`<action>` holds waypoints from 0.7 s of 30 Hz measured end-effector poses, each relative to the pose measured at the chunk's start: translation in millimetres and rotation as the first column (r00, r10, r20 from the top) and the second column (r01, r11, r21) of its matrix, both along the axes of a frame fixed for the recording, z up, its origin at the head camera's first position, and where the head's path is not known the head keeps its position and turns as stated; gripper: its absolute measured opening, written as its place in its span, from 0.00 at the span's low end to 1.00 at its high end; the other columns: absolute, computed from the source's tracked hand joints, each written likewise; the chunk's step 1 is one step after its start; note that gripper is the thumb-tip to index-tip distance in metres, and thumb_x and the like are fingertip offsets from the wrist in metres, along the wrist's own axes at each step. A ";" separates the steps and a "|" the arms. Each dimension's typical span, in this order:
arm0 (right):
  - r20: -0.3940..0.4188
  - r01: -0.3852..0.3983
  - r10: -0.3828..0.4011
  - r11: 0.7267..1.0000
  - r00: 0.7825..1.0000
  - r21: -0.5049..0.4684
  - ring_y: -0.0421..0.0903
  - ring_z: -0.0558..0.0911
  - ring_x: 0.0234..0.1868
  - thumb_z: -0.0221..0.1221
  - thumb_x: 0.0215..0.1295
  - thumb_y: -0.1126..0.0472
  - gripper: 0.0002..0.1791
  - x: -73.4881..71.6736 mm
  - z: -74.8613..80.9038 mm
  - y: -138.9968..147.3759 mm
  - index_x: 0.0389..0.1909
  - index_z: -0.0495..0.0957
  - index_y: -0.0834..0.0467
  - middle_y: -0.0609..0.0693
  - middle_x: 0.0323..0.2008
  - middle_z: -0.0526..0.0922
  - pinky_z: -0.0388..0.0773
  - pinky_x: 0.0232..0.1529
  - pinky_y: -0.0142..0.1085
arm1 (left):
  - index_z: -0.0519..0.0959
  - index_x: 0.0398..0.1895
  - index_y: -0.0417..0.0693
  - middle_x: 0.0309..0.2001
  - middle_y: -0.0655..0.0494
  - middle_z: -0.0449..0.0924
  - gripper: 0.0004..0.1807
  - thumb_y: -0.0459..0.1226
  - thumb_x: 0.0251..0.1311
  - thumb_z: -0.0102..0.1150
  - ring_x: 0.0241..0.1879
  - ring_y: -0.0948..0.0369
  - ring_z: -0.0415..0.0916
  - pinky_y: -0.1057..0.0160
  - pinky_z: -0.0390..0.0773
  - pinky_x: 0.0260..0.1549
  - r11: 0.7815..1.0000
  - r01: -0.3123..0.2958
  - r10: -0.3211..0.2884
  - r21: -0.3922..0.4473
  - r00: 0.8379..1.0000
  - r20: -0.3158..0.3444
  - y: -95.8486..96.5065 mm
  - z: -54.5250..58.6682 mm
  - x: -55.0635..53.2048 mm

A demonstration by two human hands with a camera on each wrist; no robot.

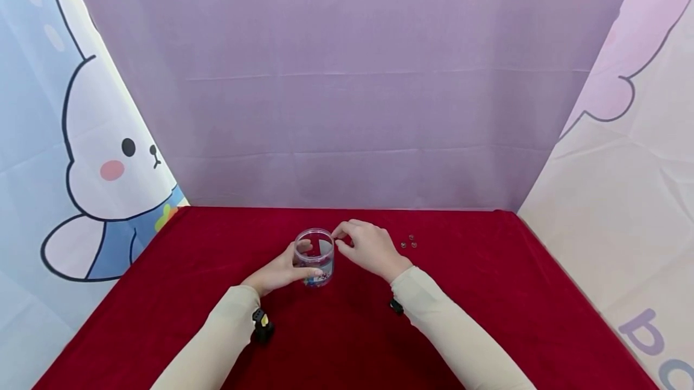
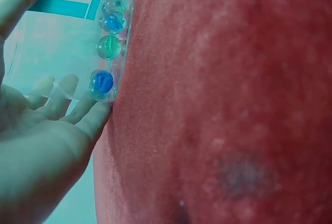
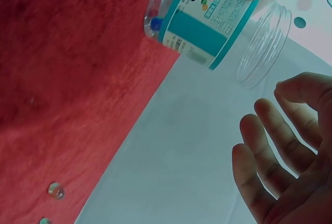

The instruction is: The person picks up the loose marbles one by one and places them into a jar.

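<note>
My left hand (image 1: pixel 284 270) holds a clear, open-topped plastic jar (image 1: pixel 306 253) round its side, thumb in front. In the left wrist view, blue, green and clear glass marbles (image 2: pixel 109 47) lie along the jar's bottom. The right wrist view shows its label (image 3: pixel 199 29), teal and white with coloured dots. Beside the jar's rim is my right hand (image 1: pixel 371 248), its thumb and index tips close together and the other fingers (image 3: pixel 255 136) loosely extended. No object shows between those fingertips. To the right of that hand, several small marbles (image 1: pixel 414 245) sit on the cloth.
A red cloth (image 1: pixel 477 293) covers the table. A lilac curtain (image 1: pixel 347 88) hangs behind it. Printed cloth panels flank the table, with a cartoon rabbit (image 1: pixel 108 143) on the left one.
</note>
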State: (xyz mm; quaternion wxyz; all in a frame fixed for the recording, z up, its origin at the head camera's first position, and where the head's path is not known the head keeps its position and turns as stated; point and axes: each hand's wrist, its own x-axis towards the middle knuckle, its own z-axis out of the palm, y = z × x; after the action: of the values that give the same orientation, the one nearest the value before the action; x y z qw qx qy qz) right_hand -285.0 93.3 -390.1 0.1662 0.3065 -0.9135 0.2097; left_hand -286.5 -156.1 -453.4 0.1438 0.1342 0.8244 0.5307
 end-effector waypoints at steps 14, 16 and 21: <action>0.062 0.078 -0.079 0.997 0.995 0.012 0.38 0.80 0.33 0.64 0.67 0.54 0.10 -4.5 -5.1 32.5 0.47 0.84 0.46 0.39 0.44 0.83 0.77 0.30 0.31 | 0.56 0.75 0.45 0.70 0.46 0.63 0.50 0.50 0.54 0.74 0.62 0.50 0.66 0.41 0.70 0.60 1.000 -0.023 0.023 0.004 1.000 -0.020 -0.6 2.1 0.0; 0.071 0.088 -0.089 0.996 0.994 0.012 0.38 0.80 0.33 0.64 0.67 0.55 0.10 -5.0 -6.1 38.2 0.47 0.84 0.47 0.40 0.44 0.83 0.77 0.30 0.31 | 0.56 0.75 0.45 0.70 0.46 0.63 0.50 0.50 0.54 0.74 0.62 0.50 0.66 0.42 0.70 0.60 1.000 -0.021 0.021 0.010 1.000 -0.021 -0.4 2.8 0.6; 0.093 0.110 -0.111 0.994 0.989 0.017 0.41 0.81 0.36 0.64 0.67 0.57 0.09 -7.3 -9.2 53.8 0.46 0.84 0.49 0.41 0.43 0.83 0.77 0.31 0.34 | 0.57 0.74 0.45 0.69 0.46 0.65 0.50 0.49 0.54 0.74 0.61 0.50 0.67 0.42 0.71 0.59 1.000 -0.024 0.024 0.016 1.000 -0.020 -0.4 2.4 1.1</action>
State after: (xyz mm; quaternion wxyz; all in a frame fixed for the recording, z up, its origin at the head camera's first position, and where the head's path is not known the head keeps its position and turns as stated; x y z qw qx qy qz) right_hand -292.3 147.1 -399.2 0.1331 0.2460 -0.9371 0.2090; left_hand -285.5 -156.5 -451.1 0.1282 0.1307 0.8231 0.5377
